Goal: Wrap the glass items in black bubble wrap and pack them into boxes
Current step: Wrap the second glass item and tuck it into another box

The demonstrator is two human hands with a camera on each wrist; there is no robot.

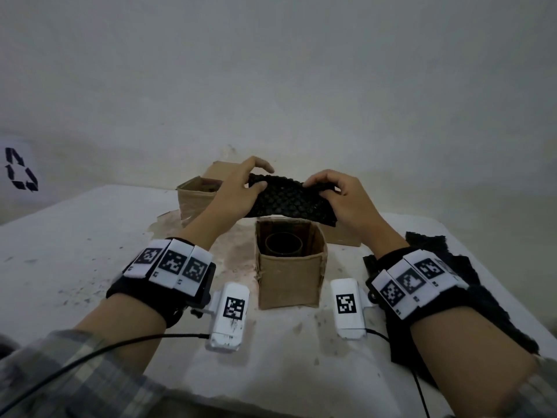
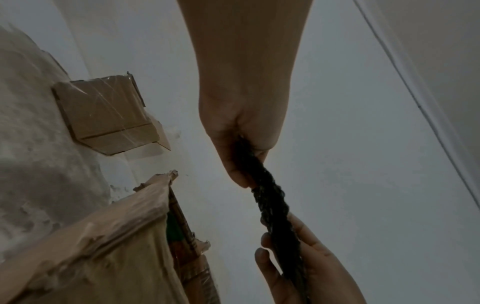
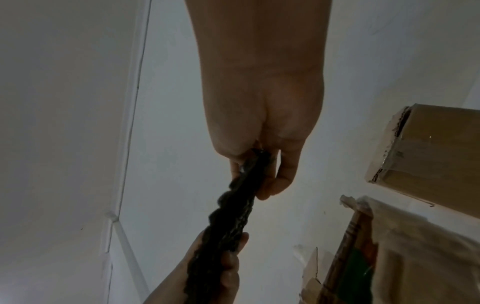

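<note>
A piece of black bubble wrap [image 1: 289,202] hangs in the air, stretched between both hands. My left hand [image 1: 263,178] pinches its left end and my right hand [image 1: 318,188] pinches its right end. Edge-on, the wrap [image 2: 270,197] runs from my left hand [image 2: 241,164] in the left wrist view, and the wrap [image 3: 233,205] runs from my right hand [image 3: 259,170] in the right wrist view. Just below stands a small open cardboard box [image 1: 289,280] with a dark round glass [image 1: 283,245] upright inside.
A second open box [image 1: 193,203] stands at the back left, and another cardboard box [image 1: 343,236] sits behind the right hand. More black bubble wrap [image 1: 452,267] lies on the white table [image 1: 75,236] under my right forearm. A wall rises close behind.
</note>
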